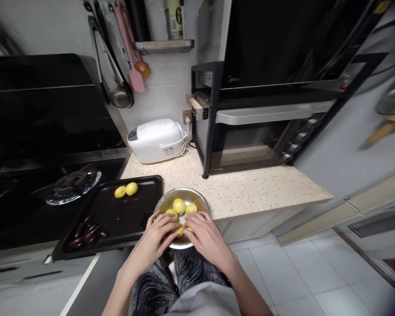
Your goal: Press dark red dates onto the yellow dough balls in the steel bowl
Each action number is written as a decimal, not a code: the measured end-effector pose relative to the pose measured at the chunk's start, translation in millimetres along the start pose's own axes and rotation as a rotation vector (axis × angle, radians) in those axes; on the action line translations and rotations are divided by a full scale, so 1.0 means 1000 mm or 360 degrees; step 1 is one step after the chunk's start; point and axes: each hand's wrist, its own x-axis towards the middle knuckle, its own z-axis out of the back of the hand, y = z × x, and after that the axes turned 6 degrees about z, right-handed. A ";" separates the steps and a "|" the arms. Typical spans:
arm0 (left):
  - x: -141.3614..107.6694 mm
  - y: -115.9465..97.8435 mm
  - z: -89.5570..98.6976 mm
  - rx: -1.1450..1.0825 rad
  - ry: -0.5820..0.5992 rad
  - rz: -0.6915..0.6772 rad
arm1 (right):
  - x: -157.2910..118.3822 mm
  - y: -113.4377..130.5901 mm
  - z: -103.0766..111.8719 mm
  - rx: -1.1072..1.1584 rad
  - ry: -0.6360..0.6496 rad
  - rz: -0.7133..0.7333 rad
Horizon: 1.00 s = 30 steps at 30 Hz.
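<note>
Both my hands reach into a round stainless steel bowl (202,198) at the counter's front edge, and several yellow lemons lie in it. My left hand (159,235), at the bowl's left side, curls its fingers and thumb over a lemon (178,231) near the front. From the right, my right hand (206,235) closes on a lemon (189,229) mostly hidden under its fingers. Towards the back of the bowl are another lemon (179,206) and one more lemon (191,208) just beyond my right fingertips.
Left of the bowl sits a black baking tray (125,219) with two lemons (126,190) and several dark purple-red pieces (88,232). Behind stands a white rice cooker (158,142). An oven (246,145) stands on the right, a gas burner (72,184) on the left.
</note>
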 end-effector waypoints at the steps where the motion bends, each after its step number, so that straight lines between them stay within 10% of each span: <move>1: 0.000 0.001 0.004 -0.0013 -0.0013 0.0015 | -0.001 -0.002 0.000 -0.0001 0.0012 -0.0002; 9: 0.024 0.083 0.051 0.0267 -0.0480 0.0477 | -0.003 -0.018 -0.007 -0.0097 0.0004 0.0051; 15: 0.052 0.138 0.072 0.0623 -0.0361 0.0795 | -0.009 -0.020 -0.009 -0.0105 -0.0012 0.0105; 26: 0.064 0.156 0.068 0.0717 -0.0207 0.0802 | -0.012 -0.015 -0.005 -0.0035 0.0058 0.0055; 30: 0.064 0.140 0.070 0.0581 -0.0454 0.0706 | -0.010 -0.012 -0.003 -0.0015 0.0063 0.0048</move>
